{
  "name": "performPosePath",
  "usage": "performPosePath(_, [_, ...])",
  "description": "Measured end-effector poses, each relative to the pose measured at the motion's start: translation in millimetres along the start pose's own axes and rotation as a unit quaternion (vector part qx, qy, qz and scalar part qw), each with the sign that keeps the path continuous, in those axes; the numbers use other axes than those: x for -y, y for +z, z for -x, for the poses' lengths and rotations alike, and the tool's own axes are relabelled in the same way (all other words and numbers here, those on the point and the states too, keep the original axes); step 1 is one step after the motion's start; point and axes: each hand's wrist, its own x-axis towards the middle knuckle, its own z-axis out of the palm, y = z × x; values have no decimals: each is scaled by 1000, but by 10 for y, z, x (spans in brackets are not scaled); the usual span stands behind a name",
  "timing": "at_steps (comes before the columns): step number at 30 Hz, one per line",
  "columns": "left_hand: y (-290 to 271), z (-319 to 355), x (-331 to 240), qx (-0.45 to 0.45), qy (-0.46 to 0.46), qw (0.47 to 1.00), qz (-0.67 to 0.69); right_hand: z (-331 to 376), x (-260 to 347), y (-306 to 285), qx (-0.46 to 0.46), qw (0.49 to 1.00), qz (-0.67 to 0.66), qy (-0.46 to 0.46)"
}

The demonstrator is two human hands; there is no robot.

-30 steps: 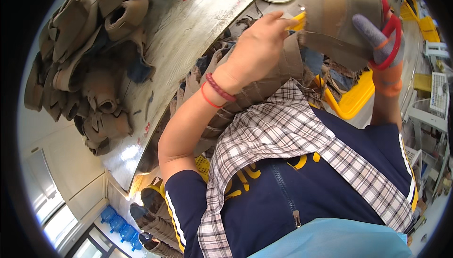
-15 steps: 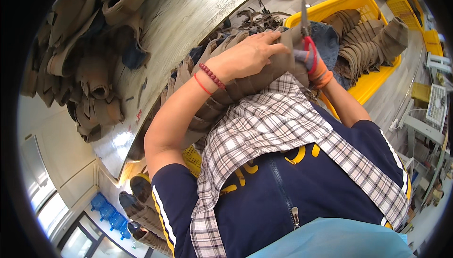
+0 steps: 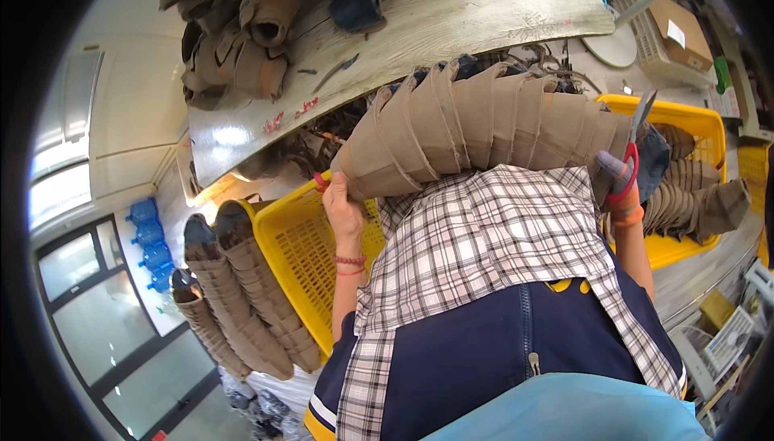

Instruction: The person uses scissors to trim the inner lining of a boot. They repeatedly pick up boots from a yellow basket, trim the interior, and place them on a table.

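blue water jugs [image 3: 149, 239] stand at the far left, and right of them tall stacks of nested brown cloth [image 3: 254, 304] lean by a yellow basket [image 3: 306, 227]. the bare left hand [image 3: 344, 209] grips the left end of a long curved row of brown cloth pieces [image 3: 484, 126], thumb against the end piece. that row lies across the checked apron [image 3: 484, 239], beside the pale table [image 3: 451, 6]. at its right end, the right hand [image 3: 619, 187], fingers covered, is closed round red-handled scissors [image 3: 642, 110], blades pointing up. farther right, a second yellow basket [image 3: 685, 251] holds more brown stacks.
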Motion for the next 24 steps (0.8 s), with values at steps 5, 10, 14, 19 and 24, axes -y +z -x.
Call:
performPosePath(5, [34, -203, 36, 168, -125, 966, 150, -375, 13, -28, 49, 995, 88, 8])
performPosePath(10, [222, -425, -11, 214, -203, 935, 195, -441, 423, 306, 219, 976, -20, 2])
performPosePath(14, [262, -168, -368, 199, -140, 942, 231, -805, 532, 58, 304, 952, -36, 1])
performPosePath(19, [137, 49, -715, 180, 16, 965, 190, -1003, 1150, 545, 393, 903, -30, -169])
performPosePath(24, [-40, -330, -911, 209, 152, 934, 245, -1574, 1402, 760, 361, 895, -153, -212])
